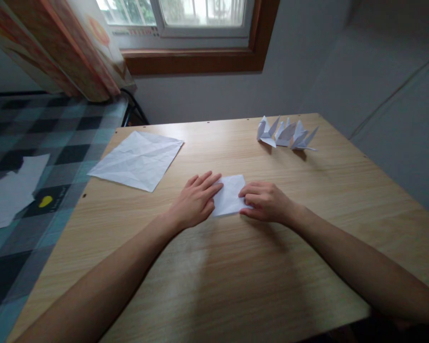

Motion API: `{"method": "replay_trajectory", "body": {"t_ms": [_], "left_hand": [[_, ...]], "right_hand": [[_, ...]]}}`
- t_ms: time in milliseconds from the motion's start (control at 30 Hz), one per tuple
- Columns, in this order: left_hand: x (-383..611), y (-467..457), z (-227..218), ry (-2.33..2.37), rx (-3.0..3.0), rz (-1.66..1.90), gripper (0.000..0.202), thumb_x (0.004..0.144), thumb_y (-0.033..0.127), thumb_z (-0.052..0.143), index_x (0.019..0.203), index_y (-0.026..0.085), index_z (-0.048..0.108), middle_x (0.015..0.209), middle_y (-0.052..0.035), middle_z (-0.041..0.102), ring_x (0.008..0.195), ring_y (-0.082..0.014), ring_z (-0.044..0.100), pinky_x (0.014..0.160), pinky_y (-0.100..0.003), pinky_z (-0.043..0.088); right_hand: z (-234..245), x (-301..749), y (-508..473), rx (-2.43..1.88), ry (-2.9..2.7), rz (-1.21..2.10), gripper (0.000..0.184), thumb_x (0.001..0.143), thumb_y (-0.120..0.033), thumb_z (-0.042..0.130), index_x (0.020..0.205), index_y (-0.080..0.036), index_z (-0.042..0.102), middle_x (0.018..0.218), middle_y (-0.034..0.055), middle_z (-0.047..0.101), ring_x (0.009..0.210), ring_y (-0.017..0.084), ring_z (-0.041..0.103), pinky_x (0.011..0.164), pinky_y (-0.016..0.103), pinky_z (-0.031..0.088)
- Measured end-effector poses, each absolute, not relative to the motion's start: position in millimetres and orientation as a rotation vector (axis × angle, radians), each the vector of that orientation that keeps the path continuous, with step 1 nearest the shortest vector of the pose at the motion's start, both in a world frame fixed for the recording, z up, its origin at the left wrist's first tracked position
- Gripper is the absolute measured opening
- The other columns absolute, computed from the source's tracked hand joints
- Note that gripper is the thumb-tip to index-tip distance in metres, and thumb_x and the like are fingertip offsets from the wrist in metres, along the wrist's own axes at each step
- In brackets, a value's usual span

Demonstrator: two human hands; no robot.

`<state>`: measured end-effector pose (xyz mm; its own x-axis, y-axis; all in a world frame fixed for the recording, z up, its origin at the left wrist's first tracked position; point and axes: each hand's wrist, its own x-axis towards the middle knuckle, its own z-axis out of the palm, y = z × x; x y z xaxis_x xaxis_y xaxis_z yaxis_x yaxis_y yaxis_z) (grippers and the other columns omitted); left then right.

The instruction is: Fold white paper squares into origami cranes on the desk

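A small folded sheet of white paper (229,194) lies flat on the wooden table (214,286), between my two hands. My left hand (198,197) rests on its left side, fingers stretched out and pressing it down. At the right edge, my right hand (264,202) has its fingers bent around the paper, with thumb and fingertips gripping that edge. Part of the paper's right side is hidden under those fingers.
A larger creased white sheet (139,159) lies at the table's back left. Three folded paper cranes (286,133) stand at the back right. Left of the table, more white paper (12,195) lies on a checked cloth (3,276). A window (200,19) is behind.
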<state>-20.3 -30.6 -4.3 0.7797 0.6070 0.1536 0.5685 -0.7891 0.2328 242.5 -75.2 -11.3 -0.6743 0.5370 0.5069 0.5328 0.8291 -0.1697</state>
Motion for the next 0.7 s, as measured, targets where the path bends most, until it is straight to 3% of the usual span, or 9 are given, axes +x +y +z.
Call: {"method": "replay_trajectory", "body": {"t_ms": [233, 367, 467, 700], "left_hand": [[-17.0, -32.3, 4.7, 0.909, 2.862, 0.405, 0.036, 0.094, 0.036, 0.049, 0.121, 0.019, 0.064, 0.124, -0.0107, 0.066, 0.125, -0.0305, 0.053, 0.107, -0.050, 0.038], [-16.3, -34.3, 7.5, 0.785, 2.920, 0.419, 0.033, 0.093, 0.047, 0.052, 0.099, 0.018, 0.068, 0.101, -0.0102, 0.067, 0.109, -0.0280, 0.059, 0.099, -0.046, 0.043], [-15.4, -35.5, 5.6, 0.671, 2.901, 0.453, 0.034, 0.095, 0.049, 0.051, 0.090, 0.018, 0.064, 0.102, -0.0101, 0.066, 0.111, -0.0262, 0.059, 0.100, -0.042, 0.044], [-13.8, -36.5, 5.3, 0.702, 2.830, 0.441, 0.027, 0.092, 0.045, 0.054, 0.092, 0.019, 0.058, 0.109, -0.0100, 0.064, 0.103, -0.0251, 0.060, 0.092, -0.041, 0.047]], "right_hand": [[-12.4, 261.4, -67.7, -0.951, -2.457, -0.155, 0.015, 0.089, -0.023, 0.061, 0.076, -0.018, 0.066, 0.097, 0.0078, 0.075, 0.089, 0.023, 0.067, 0.080, 0.037, 0.051], [-16.5, 265.2, -63.6, -1.215, -2.360, -0.240, 0.015, 0.093, -0.019, 0.057, 0.095, -0.018, 0.072, 0.102, 0.0103, 0.074, 0.095, 0.026, 0.063, 0.085, 0.041, 0.049], [-17.8, 258.6, -65.4, -1.256, -2.366, -0.255, 0.017, 0.094, -0.020, 0.058, 0.100, -0.018, 0.073, 0.104, 0.0112, 0.072, 0.097, 0.026, 0.060, 0.085, 0.042, 0.048], [-16.6, 246.9, -72.0, -1.197, -2.264, -0.174, 0.020, 0.095, -0.026, 0.056, 0.103, -0.016, 0.072, 0.101, 0.0122, 0.070, 0.093, 0.026, 0.061, 0.083, 0.041, 0.050]]}}
